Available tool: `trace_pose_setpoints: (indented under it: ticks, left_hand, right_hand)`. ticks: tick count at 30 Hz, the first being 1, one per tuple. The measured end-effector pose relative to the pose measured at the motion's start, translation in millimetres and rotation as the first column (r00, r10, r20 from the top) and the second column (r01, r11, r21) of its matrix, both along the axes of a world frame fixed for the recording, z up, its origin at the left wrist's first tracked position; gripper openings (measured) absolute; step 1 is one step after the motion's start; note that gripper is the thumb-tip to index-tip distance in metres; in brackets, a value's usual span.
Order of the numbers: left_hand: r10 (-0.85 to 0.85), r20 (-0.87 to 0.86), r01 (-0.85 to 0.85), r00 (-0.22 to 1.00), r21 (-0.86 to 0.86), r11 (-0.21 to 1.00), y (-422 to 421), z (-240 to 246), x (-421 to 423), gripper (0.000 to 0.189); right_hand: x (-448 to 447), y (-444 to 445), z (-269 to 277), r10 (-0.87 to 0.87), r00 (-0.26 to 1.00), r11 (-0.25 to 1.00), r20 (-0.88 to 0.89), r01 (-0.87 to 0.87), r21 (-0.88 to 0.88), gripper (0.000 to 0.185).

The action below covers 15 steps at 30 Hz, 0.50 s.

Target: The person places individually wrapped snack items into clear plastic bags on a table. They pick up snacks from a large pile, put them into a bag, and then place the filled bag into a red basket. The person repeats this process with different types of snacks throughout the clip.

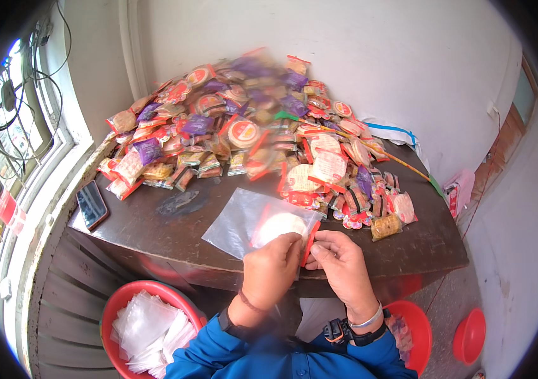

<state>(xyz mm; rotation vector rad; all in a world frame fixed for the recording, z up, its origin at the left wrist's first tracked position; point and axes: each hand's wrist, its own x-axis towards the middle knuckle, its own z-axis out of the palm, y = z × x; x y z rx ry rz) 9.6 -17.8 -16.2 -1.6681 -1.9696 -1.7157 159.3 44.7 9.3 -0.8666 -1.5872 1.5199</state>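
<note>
A clear plastic bag [231, 222] is in front of me at the table's near edge. A snack packet [280, 226] with a pale round piece and red end strips shows at the bag's right part. It looks to be at least partly inside the bag. My left hand [271, 265] pinches the bag near its near edge, its fingertips partly hidden behind the knuckles. My right hand [342, 260] grips the red strip at the packet's right end with thumb and fingers.
A large heap of wrapped snacks [197, 124] covers the brown table's [212, 251] back. A striped stick [368, 147] lies across it. A smartphone [92, 204] is at the left. Below stand red tubs, one with clear bags [148, 327], another [415, 327] with packets.
</note>
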Motion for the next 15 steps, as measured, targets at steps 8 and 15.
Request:
trace_pose_setpoints:
  ticks: [8, 15]
  left_hand:
    - [-0.011, -0.009, 0.012, 1.000, 0.016, 1.000, -2.6, 3.2, -1.2, 0.013]
    - [-0.049, 0.018, 0.049, 0.999, 0.011, 0.999, -3.5, 4.0, -2.9, 0.014]
  right_hand:
    - [0.0, 0.3, 1.6, 0.107, 0.982, 0.983, -0.158, -0.128, -0.135, 0.036]
    - [-10.3, 8.4, 4.0, 0.195, 0.912, 0.903, -0.361, -0.310, -0.296, 0.040]
